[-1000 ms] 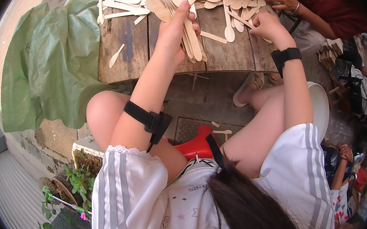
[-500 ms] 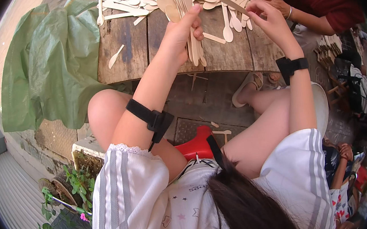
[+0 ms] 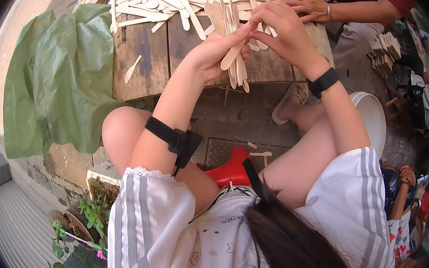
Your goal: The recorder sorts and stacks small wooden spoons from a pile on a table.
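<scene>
Both hands have closed together since half a second ago. One wooden table (image 3: pixel 146 57), one green sheet (image 3: pixel 56 72). Loose flat sticks (image 3: pixel 159 6) uncountable. Left hand (image 3: pixel 211 56) grips one bundle of pale wooden spoons (image 3: pixel 235 58), long axis near vertical, ends pointing toward the person. Right hand (image 3: pixel 282 30) pinches its top.

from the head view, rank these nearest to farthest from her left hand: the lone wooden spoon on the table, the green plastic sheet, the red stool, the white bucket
From the left hand:
1. Lone wooden spoon, on the table to its left.
2. Green plastic sheet, draped further left.
3. Red stool, below, between the knees.
4. White bucket, lower right on the ground.
</scene>
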Motion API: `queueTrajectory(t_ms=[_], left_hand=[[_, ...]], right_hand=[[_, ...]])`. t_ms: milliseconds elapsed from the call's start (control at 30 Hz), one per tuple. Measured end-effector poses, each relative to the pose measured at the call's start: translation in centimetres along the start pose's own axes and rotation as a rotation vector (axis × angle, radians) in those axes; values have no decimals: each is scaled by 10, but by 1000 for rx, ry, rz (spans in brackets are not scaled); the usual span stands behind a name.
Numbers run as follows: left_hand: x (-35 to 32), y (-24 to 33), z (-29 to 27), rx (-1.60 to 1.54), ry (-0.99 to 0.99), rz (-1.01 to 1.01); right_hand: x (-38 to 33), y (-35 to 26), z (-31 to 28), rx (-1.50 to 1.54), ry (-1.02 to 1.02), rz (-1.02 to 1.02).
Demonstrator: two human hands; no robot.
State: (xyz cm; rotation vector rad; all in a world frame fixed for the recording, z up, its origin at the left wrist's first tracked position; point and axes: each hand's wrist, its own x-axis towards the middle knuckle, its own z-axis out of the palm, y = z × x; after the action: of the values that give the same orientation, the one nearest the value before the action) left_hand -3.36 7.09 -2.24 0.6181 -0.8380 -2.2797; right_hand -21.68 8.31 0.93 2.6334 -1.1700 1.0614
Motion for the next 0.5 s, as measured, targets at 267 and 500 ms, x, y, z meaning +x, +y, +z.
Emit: queueTrajectory(t_ms=[267,500], left_hand=[[5,3,2,-33,123,-6],[12,9,-9,-100,177,-22]], right_hand=[[-2,13,6,-32,-88,488],[-39,36,5,-166,-454,852]])
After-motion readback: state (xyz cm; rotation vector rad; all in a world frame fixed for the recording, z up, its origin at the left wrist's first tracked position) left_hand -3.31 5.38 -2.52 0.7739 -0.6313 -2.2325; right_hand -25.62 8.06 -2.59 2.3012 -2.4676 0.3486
